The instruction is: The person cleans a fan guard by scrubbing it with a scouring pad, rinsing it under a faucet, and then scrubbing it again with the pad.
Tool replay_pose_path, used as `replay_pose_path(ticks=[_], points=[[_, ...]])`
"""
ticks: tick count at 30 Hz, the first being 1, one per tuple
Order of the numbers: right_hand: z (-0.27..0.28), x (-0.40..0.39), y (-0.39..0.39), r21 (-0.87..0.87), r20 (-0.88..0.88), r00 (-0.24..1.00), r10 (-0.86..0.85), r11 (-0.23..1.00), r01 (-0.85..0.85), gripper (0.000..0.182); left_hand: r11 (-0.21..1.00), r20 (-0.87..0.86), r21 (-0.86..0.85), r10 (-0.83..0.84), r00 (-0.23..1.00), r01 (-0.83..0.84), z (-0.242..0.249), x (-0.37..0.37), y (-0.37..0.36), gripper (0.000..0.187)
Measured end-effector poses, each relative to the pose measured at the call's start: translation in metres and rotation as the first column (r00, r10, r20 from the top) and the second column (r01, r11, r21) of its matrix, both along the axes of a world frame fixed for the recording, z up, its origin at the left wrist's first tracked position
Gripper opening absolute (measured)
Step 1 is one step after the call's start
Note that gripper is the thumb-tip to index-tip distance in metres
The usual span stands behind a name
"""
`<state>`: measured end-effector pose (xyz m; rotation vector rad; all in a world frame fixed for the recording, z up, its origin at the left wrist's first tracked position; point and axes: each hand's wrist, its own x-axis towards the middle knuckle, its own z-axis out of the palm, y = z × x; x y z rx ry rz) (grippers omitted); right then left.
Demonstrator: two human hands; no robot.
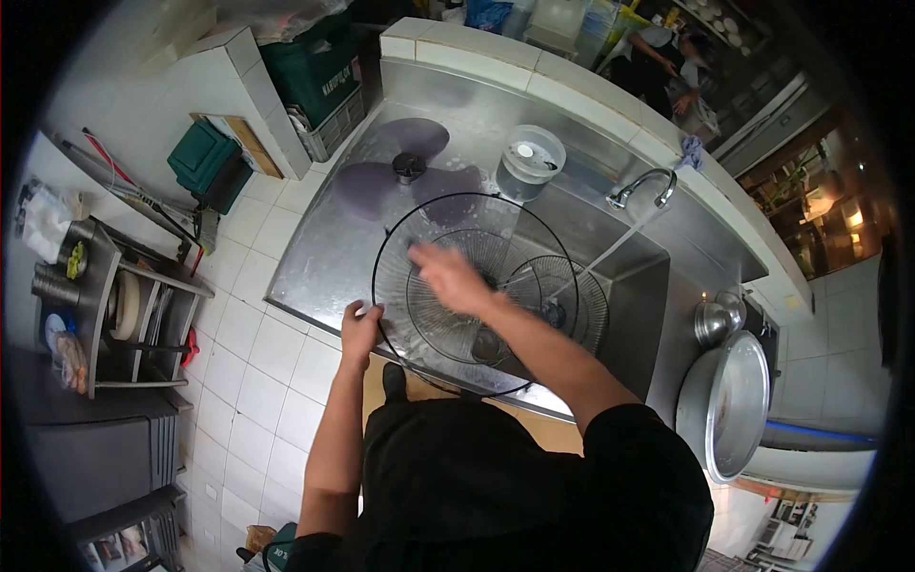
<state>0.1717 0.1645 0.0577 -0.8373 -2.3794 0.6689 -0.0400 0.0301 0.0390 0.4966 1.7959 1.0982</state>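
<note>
My left hand (360, 330) has its fingers closed on the black outer rim of a round wire fan grille (429, 229), at the rim's left side. The grille lies tilted over the sink's front edge, close to my body. Above its wires is my right hand (450, 278), smeared by motion; I cannot make out whether it holds anything. A second wire fan grille (593, 291) rests in the sink basin, partly behind the first. Beyond my hands, a translucent purple fan blade (419, 143) with a dark hub lies on the wet steel drainboard (319, 253).
Water runs from the curved faucet (658, 186) into the sink. A clear tub of sudsy water (531, 157) stands at the back. To the right are a large metal basin (729, 410) and metal bowls (712, 324). A person (653, 67) is beyond the tiled ledge (477, 52).
</note>
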Motion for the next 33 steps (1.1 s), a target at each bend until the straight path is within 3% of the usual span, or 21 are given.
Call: replay_pose_path(ticks=[2,4,6,8,9,10,13,17,19,21,23,24,25,26,27,28,29,30,32,33], points=[[0.047,0.016,0.048,0.026,-0.242,0.953,-0.182,0.981,0.194,0.038,0.996,0.047,-0.011,-0.084,0.995,0.085,0.004,-0.005,0.017,0.06],[0.094,0.035,0.11,0.199,-0.338,0.833,-0.439,0.832,0.519,0.031,0.988,-0.018,-0.013,-0.155,0.988,0.154,-0.001,-0.005,0.031,0.05],[0.102,0.068,0.185,0.259,-0.17,0.726,-0.667,0.68,0.686,0.036,0.989,0.031,0.019,-0.15,0.988,0.15,-0.001,-0.001,0.034,0.042],[0.13,0.083,0.223,0.088,0.348,0.565,-0.749,0.625,0.775,0.042,0.989,0.095,0.077,-0.137,0.986,0.13,-0.004,0.008,0.029,0.033],[0.118,0.093,0.247,0.109,0.478,0.553,-0.682,0.671,0.734,0.043,0.984,0.085,0.155,-0.107,0.991,0.093,-0.04,0.006,0.03,0.036],[0.098,0.1,0.268,0.125,0.597,0.524,-0.607,0.716,0.687,0.044,0.987,0.046,0.143,-0.085,0.995,0.078,-0.033,0.009,0.025,0.038],[0.052,0.103,0.297,0.1,0.657,0.531,-0.536,0.759,0.643,0.042,0.972,-0.012,0.231,-0.032,0.999,0.033,-0.037,0.021,0.017,0.045],[0.046,0.112,0.304,0.027,0.641,0.628,-0.441,0.831,0.556,0.043,0.985,0.157,0.171,-0.012,0.988,-0.015,-0.023,0.028,0.014,0.04],[0.098,0.097,0.263,-0.009,0.466,0.643,-0.607,0.724,0.69,0.048,0.99,0.234,0.14,-0.006,0.972,-0.028,-0.016,0.027,0.018,0.038],[0.119,0.072,0.203,0.22,0.106,0.664,-0.741,0.668,0.711,0.048,0.982,0.213,0.19,-0.024,0.977,-0.017,-0.019,0.028,0.018,0.035],[0.096,0.042,0.153,0.069,-0.205,0.853,-0.481,0.862,0.503,0.045,0.98,0.156,0.198,-0.044,0.987,0.013,-0.015,0.029,0.021,0.035],[0.103,0.012,0.104,-0.219,-0.197,0.872,-0.447,0.887,0.406,0.043,0.978,0.089,0.201,-0.07,0.994,0.051,-0.011,0.029,0.022,0.036],[0.079,-0.009,0.078,0.052,-0.276,0.939,-0.206,0.972,0.228,0.041,0.977,0.087,0.206,-0.074,0.993,0.055,-0.002,0.033,0.022,0.036],[0.082,-0.027,0.051,0.122,-0.038,0.997,-0.072,0.99,0.077,0.039,0.965,-0.035,0.247,-0.078,0.996,0.084,0.01,0.038,0.022,0.03],[0.063,-0.041,0.024,0.219,-0.014,0.998,0.066,0.974,-0.061,0.041,0.952,-0.156,0.283,-0.074,0.985,0.116,0.018,0.041,0.022,0.026],[0.052,-0.05,0.005,0.247,0.044,0.98,0.194,0.948,-0.199,0.043,0.951,-0.159,0.286,-0.075,0.984,0.118,0.01,0.041,0.023,0.026],[0.051,-0.052,0.007,0.251,0.041,0.98,0.193,0.948,-0.197,0.043,0.94,-0.35,0.317,-0.011,0.937,0.129,-0.006,0.04,0.025,0.02],[0.052,-0.054,0.015,0.275,0.094,0.994,0.051,0.958,-0.075,0.043,0.928,-0.522,0.344,0.06,0.851,0.145,-0.015,0.04,0.027,0.018],[0.04,-0.052,0.048,0.317,0.111,0.965,-0.236,0.929,0.191,0.046,0.931,-0.475,0.352,0.087,0.876,0.098,-0.003,0.045,0.022,0.017],[0.044,-0.047,0.058,0.237,0.098,0.935,-0.342,0.92,0.312,0.049,0.934,-0.428,0.354,0.115,0.897,0.05,0.001,0.048,0.022,0.017]])
